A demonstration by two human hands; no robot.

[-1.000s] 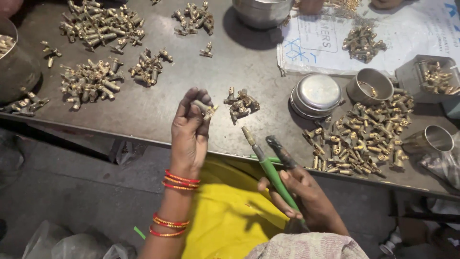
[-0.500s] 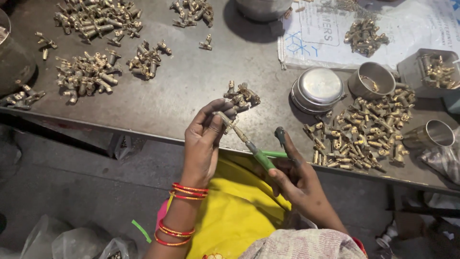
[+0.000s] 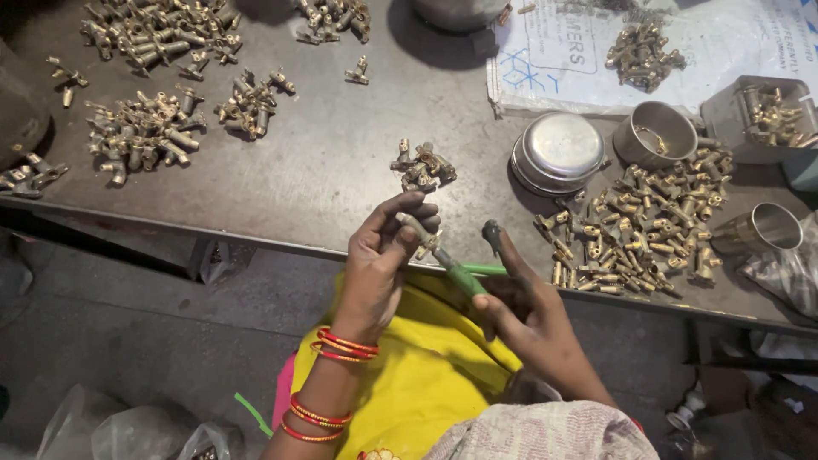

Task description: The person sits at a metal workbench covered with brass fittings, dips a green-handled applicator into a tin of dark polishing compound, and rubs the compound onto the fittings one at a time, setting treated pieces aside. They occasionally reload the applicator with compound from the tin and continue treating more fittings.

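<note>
My left hand (image 3: 388,255) grips a small brass fitting (image 3: 417,228) just in front of the table's near edge. My right hand (image 3: 520,302) holds green-handled pliers (image 3: 464,278), whose jaws meet the fitting in my left hand. A little heap of brass fittings (image 3: 423,166) lies on the metal table (image 3: 332,162) right above my hands. A big heap of brass fittings (image 3: 643,221) lies to the right.
Several more heaps of brass parts (image 3: 141,132) cover the table's left and back. A round steel lidded tin (image 3: 558,153), steel cups (image 3: 654,135) and a tray of parts (image 3: 763,115) stand on the right. A printed paper sheet (image 3: 562,51) lies at the back. Yellow cloth (image 3: 426,375) covers my lap.
My left hand has come down from the small heap with a fitting, toward the table edge. My right hand has brought the pliers up to it.
</note>
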